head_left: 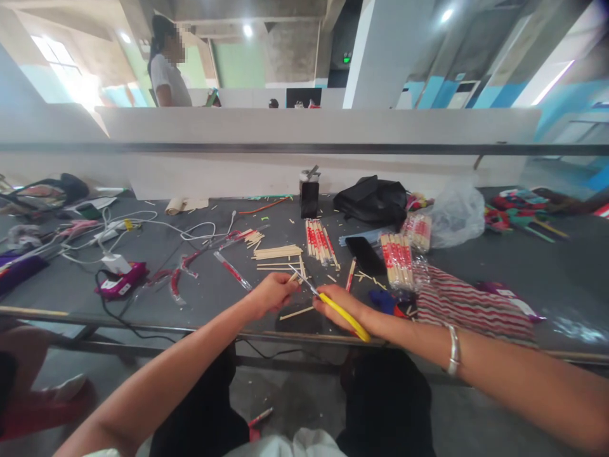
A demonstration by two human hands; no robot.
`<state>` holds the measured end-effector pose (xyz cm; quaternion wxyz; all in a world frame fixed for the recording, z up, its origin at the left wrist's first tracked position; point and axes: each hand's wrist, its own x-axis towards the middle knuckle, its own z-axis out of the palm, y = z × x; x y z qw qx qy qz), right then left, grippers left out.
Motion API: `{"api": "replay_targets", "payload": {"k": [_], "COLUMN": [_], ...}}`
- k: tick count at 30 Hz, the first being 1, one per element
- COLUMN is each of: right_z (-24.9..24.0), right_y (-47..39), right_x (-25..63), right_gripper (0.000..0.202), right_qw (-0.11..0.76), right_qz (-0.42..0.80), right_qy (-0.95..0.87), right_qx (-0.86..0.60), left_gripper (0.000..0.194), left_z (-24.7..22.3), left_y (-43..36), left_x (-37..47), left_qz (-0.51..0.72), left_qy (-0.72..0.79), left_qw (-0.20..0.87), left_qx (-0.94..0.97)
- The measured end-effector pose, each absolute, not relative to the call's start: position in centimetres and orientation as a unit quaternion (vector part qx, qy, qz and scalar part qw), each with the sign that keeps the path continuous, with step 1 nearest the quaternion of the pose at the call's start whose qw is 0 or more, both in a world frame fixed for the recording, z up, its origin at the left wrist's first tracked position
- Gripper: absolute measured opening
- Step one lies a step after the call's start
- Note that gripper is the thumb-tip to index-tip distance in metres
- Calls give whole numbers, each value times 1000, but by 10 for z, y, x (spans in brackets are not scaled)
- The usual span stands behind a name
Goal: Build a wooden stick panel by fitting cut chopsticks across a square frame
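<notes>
Near the table's front edge, my left hand (pixel 273 293) pinches a short length of wooden chopstick (pixel 295 277). My right hand (pixel 339 306) grips yellow-handled scissors (pixel 343 315), whose blades point up and left beside the held stick. Whether the blades touch the stick I cannot tell. Just beyond my hands lies a pile of bare chopsticks (pixel 277 252), with shorter pieces (pixel 254 238) behind it on the left. One loose chopstick (pixel 297 313) lies between my hands. Chopsticks in red-printed wrappers (pixel 320 242) sit farther back, and another wrapped bundle (pixel 398 261) is to the right.
A phone (pixel 309 200) stands upright at the back; another phone (pixel 365 255) lies flat. A black bag (pixel 373 202), a clear plastic bag (pixel 451 216) and striped cloth (pixel 469 306) occupy the right. White cables (pixel 157 223) and a purple packet (pixel 124 281) are left. A person (pixel 172 82) stands beyond the partition.
</notes>
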<state>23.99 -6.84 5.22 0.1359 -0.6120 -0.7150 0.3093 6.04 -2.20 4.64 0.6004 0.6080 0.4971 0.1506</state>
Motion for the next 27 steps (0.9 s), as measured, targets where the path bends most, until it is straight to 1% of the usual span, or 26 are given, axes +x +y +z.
{"api": "replay_targets", "payload": {"k": [4, 7, 10, 14, 18, 23, 27], "right_z": [49, 50, 54, 59, 57, 49, 51], "right_y": [-70, -70, -69, -67, -64, -63, -64], "right_x": [243, 243, 241, 237, 236, 238, 239], "right_gripper": [14, 13, 11, 13, 16, 15, 14], "right_qw": [136, 125, 97, 64, 75, 84, 82], "right_qz": [288, 291, 319, 338, 300, 280, 299], "right_qy": [-727, -728, -717, -705, -727, -736, -721], "right_qx": [-609, -608, -613, -620, -613, -611, -620], "left_gripper": [39, 37, 36, 34, 33, 35, 37], "left_z": [43, 42, 45, 46, 43, 43, 42], "left_y": [-16, -20, -28, -39, -41, -32, -29], "left_x": [56, 55, 58, 66, 68, 61, 60], "left_qz": [161, 169, 170, 179, 197, 173, 166], "left_qy": [476, 486, 494, 488, 497, 499, 509], "left_qw": [607, 597, 603, 635, 638, 646, 598], "left_qx": [616, 616, 603, 572, 554, 551, 597]}}
